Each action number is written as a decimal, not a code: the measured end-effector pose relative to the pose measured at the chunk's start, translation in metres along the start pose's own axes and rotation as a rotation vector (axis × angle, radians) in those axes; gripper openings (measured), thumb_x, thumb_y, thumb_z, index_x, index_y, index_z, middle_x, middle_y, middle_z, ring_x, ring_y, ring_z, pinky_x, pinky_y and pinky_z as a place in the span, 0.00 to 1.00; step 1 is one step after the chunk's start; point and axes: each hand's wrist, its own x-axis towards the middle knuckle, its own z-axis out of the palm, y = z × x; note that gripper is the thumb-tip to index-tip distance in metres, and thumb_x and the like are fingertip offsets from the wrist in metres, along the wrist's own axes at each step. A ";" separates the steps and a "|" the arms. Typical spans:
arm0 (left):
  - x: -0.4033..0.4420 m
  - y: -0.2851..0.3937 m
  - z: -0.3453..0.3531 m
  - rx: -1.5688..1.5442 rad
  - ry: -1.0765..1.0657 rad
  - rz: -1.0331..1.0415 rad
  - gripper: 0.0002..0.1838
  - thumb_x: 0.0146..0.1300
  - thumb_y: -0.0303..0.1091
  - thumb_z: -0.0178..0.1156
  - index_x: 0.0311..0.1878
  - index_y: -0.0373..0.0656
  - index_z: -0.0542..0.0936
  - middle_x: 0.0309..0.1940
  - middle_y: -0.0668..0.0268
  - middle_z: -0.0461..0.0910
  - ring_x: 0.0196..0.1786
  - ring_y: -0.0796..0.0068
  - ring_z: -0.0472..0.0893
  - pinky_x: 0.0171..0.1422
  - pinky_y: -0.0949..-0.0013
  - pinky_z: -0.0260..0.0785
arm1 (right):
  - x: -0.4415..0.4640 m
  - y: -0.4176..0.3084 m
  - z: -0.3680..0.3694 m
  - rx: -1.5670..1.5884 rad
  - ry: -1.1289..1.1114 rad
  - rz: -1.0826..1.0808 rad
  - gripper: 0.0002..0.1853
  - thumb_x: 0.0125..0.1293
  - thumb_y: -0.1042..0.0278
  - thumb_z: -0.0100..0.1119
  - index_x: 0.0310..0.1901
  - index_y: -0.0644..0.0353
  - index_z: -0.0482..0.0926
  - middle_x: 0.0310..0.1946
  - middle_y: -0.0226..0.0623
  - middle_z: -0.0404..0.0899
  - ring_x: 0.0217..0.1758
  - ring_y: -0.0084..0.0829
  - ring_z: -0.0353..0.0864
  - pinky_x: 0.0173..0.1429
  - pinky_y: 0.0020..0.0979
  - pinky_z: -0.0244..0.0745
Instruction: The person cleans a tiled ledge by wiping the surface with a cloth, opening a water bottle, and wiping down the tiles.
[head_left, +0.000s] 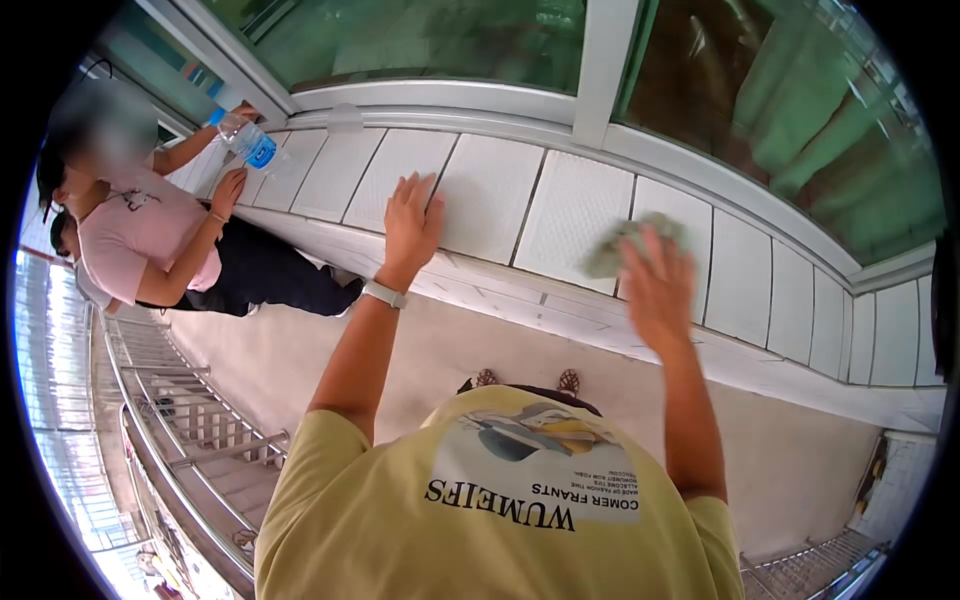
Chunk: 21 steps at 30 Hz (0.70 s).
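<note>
My left hand (410,225) lies open on the white tiled ledge (490,195), its fingers spread over a joint between two tiles. A watch with a pale band (384,293) is on that wrist. Farther right, my right hand (660,285) presses a grey-green cloth (605,258) onto the tiles. That hand and the cloth are smeared by motion, and the palm hides part of the cloth.
Window frames (440,98) with glass run behind the ledge. To the left, a person in a pink top (150,230) stands by a water bottle (245,140) on the ledge. A metal railing (190,410) runs along the lower left.
</note>
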 end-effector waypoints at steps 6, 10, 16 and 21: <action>0.002 0.016 0.013 0.233 0.100 -0.069 0.20 0.64 0.43 0.57 0.56 0.44 0.78 0.57 0.53 0.77 0.64 0.52 0.72 0.68 0.49 0.60 | -0.010 0.055 -0.011 -0.078 -0.062 0.308 0.26 0.73 0.48 0.42 0.70 0.43 0.65 0.76 0.36 0.50 0.75 0.53 0.52 0.76 0.59 0.39; 0.021 -0.028 0.022 0.524 0.264 0.112 0.20 0.63 0.43 0.57 0.53 0.40 0.78 0.53 0.55 0.79 0.59 0.54 0.76 0.66 0.46 0.62 | 0.090 0.004 0.003 -0.024 0.119 -0.016 0.32 0.67 0.45 0.50 0.70 0.50 0.64 0.75 0.44 0.51 0.75 0.59 0.51 0.74 0.62 0.39; -0.003 0.018 0.032 0.221 -0.041 -0.201 0.24 0.68 0.45 0.52 0.66 0.49 0.70 0.68 0.59 0.68 0.73 0.57 0.63 0.77 0.50 0.49 | 0.121 -0.070 0.042 0.165 -0.154 -0.216 0.34 0.66 0.45 0.50 0.70 0.52 0.64 0.75 0.47 0.50 0.74 0.63 0.49 0.75 0.62 0.35; -0.011 0.024 0.019 0.193 -0.107 -0.251 0.25 0.70 0.47 0.49 0.67 0.49 0.68 0.69 0.61 0.65 0.74 0.60 0.60 0.78 0.53 0.47 | 0.073 -0.078 0.022 0.200 -0.219 -0.542 0.32 0.64 0.49 0.51 0.68 0.55 0.67 0.73 0.49 0.54 0.73 0.63 0.51 0.74 0.63 0.37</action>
